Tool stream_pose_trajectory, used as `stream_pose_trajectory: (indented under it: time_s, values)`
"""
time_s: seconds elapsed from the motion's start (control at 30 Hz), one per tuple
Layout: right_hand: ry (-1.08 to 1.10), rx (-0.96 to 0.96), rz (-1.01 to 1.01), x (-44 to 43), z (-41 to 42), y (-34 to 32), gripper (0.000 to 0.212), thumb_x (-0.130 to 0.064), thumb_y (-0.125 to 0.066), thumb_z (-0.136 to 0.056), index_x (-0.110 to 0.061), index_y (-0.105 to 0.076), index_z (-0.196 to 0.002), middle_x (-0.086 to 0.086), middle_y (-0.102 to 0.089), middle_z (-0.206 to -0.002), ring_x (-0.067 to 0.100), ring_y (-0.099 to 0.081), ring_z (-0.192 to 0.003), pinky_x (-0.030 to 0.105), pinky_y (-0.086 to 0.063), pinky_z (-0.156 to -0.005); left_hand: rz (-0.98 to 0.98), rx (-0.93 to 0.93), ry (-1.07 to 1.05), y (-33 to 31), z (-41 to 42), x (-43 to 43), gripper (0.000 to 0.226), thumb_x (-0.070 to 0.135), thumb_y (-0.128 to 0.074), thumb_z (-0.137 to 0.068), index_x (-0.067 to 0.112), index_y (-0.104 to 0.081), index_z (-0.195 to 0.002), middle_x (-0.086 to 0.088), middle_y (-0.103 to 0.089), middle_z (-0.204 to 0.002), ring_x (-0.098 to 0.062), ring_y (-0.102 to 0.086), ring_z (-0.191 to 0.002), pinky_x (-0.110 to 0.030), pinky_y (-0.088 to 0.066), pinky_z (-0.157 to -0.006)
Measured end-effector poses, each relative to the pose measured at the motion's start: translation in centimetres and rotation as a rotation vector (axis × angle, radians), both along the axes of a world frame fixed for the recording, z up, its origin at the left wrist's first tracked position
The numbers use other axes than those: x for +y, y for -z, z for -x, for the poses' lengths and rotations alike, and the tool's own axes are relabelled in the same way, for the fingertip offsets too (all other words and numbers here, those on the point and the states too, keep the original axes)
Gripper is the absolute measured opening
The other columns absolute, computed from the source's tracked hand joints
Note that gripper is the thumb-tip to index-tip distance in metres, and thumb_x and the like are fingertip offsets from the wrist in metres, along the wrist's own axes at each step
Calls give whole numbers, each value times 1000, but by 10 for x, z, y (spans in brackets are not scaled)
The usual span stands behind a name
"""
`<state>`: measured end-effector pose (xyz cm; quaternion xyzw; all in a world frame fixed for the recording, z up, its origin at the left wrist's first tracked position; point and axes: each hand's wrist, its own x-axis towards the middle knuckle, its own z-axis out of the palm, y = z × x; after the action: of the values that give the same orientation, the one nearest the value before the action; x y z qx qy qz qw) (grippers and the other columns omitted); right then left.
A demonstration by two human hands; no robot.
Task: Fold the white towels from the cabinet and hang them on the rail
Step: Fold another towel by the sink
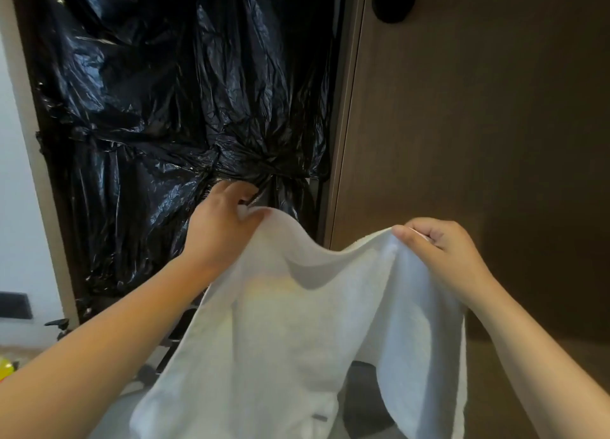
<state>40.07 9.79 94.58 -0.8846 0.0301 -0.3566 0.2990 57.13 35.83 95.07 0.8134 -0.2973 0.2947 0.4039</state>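
Observation:
A white towel (pixel 297 333) hangs spread between my two hands in the lower middle of the head view. My left hand (pixel 219 222) pinches its upper left corner. My right hand (pixel 439 250) pinches the upper right corner. The top edge sags between them and the cloth drapes down out of the frame. No rail shows in this view.
Crinkled black plastic sheeting (pixel 171 108) covers the opening straight ahead, just behind my left hand. A dark brown cabinet door (pixel 478 125) fills the right side. A white wall (pixel 16 207) stands at the left, with a small yellow object (pixel 5 367) low down.

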Motion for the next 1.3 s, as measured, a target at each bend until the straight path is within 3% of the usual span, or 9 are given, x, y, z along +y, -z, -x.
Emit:
stream_pose_trajectory:
  time_s: [0.07, 0.13, 0.23, 0.47, 0.57, 0.63, 0.77, 1.07, 1.3]
  values:
    - [-77, 28, 13, 8, -1, -10, 45, -45, -52, -93, -13, -60, -63, 2, -54, -60, 15, -54, -58, 24, -40, -60, 8, -28, 27, -2, 10, -2, 41, 37, -70, -86, 18, -64, -122, 2, -60, -124, -15, -60, -102, -21, -41, -80]
    - [-147, 42, 1, 15, -1, -17, 58, -47, -50, -93, 4, -49, -64, 18, -44, -59, 34, -45, -58, 33, -34, -59, 56, -27, 102, -2, 26, -3, 40, 44, -71, -82, 26, -64, -117, 14, -60, -115, 7, -55, -92, -4, -36, -74]
    - [-202, 24, -6, 28, 0, -22, 62, -46, -50, -94, 8, -40, -63, 21, -34, -59, 36, -35, -55, 32, -30, -58, 88, 59, 300, 4, 52, -8, 37, 54, -70, -77, 40, -63, -112, 33, -56, -103, 28, -46, -95, 7, -31, -77]
    - [-302, -3, 46, 54, 1, -34, 55, -44, -52, -97, 0, -54, -64, 17, -44, -59, 30, -41, -55, 40, -32, -56, 11, 230, 603, 10, 75, -33, 49, 43, -66, -85, 32, -57, -132, 24, -61, -125, 12, -50, -118, -12, -40, -102]
    - [-325, -9, 51, 57, 1, -37, 55, -47, -52, -95, -1, -60, -66, 21, -51, -63, 38, -48, -60, 44, -38, -56, 45, 338, 790, 10, 77, -37, 30, 31, -65, -90, 29, -65, -120, 14, -71, -106, 2, -64, -101, -18, -49, -91]
    - [-309, -16, 61, 55, 2, -37, 57, -48, -55, -94, 1, -58, -65, 21, -48, -62, 39, -45, -60, 41, -35, -54, 74, 343, 775, 9, 75, -37, 12, 32, -64, -90, 24, -72, -94, 13, -70, -82, 2, -62, -78, -15, -48, -74]
    - [-227, -1, 60, 46, 2, -31, 44, -51, -62, -86, -13, -66, -64, 6, -54, -59, 29, -51, -59, 26, -38, -52, 131, 366, 689, 11, 68, -37, 22, 34, -68, -87, 22, -67, -69, 12, -62, -66, -1, -53, -61, -20, -41, -64]
    - [-142, 131, 33, 19, 6, 1, 49, -61, -60, -83, -16, -63, -63, 4, -54, -58, 24, -55, -57, 28, -37, -53, 355, 175, 420, 0, 49, -37, 20, 31, -65, -90, 22, -65, -72, 16, -63, -72, 5, -55, -69, -15, -40, -68]
    - [-36, 134, 8, -1, 11, 23, 39, -50, -58, -89, -30, -54, -56, -10, -49, -53, 4, -46, -50, 17, -34, -47, 456, 78, 250, -17, 27, -38, 25, 34, -63, -90, 20, -60, -70, 21, -52, -54, 2, -44, -49, -12, -33, -48]
